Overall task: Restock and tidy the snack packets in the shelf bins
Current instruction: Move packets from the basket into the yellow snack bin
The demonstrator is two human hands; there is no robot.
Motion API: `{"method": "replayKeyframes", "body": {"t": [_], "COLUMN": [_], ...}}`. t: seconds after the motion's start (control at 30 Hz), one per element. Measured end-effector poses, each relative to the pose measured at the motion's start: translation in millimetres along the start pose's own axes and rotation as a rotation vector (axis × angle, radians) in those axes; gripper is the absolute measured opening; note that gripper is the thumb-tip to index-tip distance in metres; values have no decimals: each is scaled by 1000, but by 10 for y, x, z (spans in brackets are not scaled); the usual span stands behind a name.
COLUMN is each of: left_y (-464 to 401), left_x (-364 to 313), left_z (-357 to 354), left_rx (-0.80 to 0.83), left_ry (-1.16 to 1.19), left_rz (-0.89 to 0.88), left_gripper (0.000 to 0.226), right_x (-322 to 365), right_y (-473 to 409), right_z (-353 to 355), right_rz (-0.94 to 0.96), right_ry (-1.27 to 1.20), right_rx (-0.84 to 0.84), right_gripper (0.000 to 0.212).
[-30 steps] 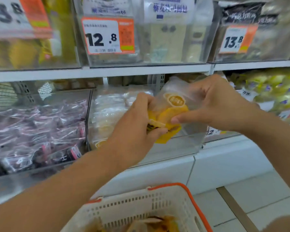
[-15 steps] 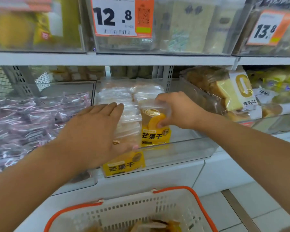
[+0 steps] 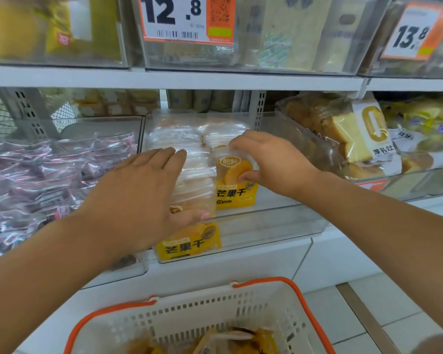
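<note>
Biggest risk imo: the mango packet (image 3: 234,183) tips forward once released, since nothing props its front. Right hand (image 3: 269,162) pinches its top inside the clear bin (image 3: 279,226). Left hand (image 3: 138,198) lies flat, fingers straight, pressing the packet row (image 3: 189,175) just beside it.

A white shelf (image 3: 241,261) carries clear bins (image 3: 266,226) side by side. Another shelf board (image 3: 164,79) above bears more bins (image 3: 317,65) with price tags.

Right hand (image 3: 274,164) pinches mango packet (image 3: 234,185); left hand (image 3: 138,198) flat on row.
</note>
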State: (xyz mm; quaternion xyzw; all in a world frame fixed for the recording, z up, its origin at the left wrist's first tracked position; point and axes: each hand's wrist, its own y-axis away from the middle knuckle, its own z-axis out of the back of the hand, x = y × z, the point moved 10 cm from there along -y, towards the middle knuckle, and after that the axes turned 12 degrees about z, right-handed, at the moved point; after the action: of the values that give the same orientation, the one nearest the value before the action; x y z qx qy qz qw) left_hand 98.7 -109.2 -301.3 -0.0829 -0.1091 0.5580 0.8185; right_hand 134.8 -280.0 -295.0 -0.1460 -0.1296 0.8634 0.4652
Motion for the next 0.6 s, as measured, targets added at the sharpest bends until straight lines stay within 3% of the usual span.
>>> {"method": "replayKeyframes", "body": {"t": [0.13, 0.3, 0.4, 0.5, 0.6], "left_y": [6, 13, 10, 3, -9], "left_x": [16, 11, 20, 41, 34], "left_z": [-2, 17, 23, 12, 3], "left_rx": [-6, -37, -69, -84, -82], "left_ry": [23, 50, 64, 103, 137], "left_rz": [10, -7, -27, -23, -20], "left_gripper": [110, 113, 116, 114, 111], "right_x": [-18, -210, -384, -419, -548], "right_y": [14, 64, 135, 179, 246], "right_z": [-53, -34, 12, -4, 3], "right_rz": [-13, -155, -275, -311, -417], "right_ry": [55, -166, -315, -349, -434], "right_rx": [30, -114, -250, -253, -339], "right_gripper": [91, 110, 111, 108, 87]}}
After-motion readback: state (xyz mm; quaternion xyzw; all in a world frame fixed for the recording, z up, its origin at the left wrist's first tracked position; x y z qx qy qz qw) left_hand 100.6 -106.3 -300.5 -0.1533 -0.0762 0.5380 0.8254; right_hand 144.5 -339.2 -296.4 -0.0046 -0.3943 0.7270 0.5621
